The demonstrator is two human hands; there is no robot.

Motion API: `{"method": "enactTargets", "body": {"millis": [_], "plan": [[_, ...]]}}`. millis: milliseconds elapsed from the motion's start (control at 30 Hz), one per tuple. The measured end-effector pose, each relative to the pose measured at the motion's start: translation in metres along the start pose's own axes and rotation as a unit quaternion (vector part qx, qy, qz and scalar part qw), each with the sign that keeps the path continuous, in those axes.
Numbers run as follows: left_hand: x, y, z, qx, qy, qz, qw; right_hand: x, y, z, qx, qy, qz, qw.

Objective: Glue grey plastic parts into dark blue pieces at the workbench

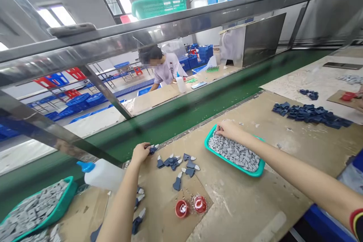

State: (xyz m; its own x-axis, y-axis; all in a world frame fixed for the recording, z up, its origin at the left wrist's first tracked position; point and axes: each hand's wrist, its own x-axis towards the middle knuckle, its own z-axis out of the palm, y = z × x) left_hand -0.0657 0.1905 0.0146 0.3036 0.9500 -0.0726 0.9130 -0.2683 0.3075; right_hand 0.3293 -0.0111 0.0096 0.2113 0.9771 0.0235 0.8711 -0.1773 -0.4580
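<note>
At the far edge of the cardboard-covered bench, my left hand has its fingers curled on a dark blue plastic piece with a light grey tip. My right hand reaches into a teal tray and pinches among the small grey plastic pieces heaped in it; its fingertips are partly hidden. Between the hands lie several dark blue pieces with grey tips. Nearer me, two small red cups with shiny wet contents stand on a cardboard sheet. More blue-and-grey pieces lie beside my left forearm.
A white squeeze bottle with blue cap leans behind my left forearm. Another teal tray of grey pieces stands at left. A green conveyor belt runs beyond the bench, with a co-worker across it. Dark blue pieces are piled at right.
</note>
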Motion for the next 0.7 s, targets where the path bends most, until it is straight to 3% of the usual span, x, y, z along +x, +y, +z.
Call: {"method": "enactTargets", "body": {"millis": [200,400,567,700], "plan": [[-0.015,0.001,0.0,-0.099,-0.035,-0.007,0.994,-0.004,-0.001,0.005,-0.015,-0.019,0.005,1.0],[-0.06,0.018,0.02,-0.28,-0.023,-0.014,0.96,-0.009,-0.007,0.001,0.012,-0.052,-0.014,0.998],[-0.112,0.041,0.025,-0.482,0.057,-0.04,0.873,-0.03,-0.006,-0.008,0.087,-0.066,-0.032,0.994],[-0.155,0.06,0.017,-0.599,0.077,-0.051,0.795,-0.061,-0.004,-0.012,0.207,-0.073,-0.021,0.975]]}}
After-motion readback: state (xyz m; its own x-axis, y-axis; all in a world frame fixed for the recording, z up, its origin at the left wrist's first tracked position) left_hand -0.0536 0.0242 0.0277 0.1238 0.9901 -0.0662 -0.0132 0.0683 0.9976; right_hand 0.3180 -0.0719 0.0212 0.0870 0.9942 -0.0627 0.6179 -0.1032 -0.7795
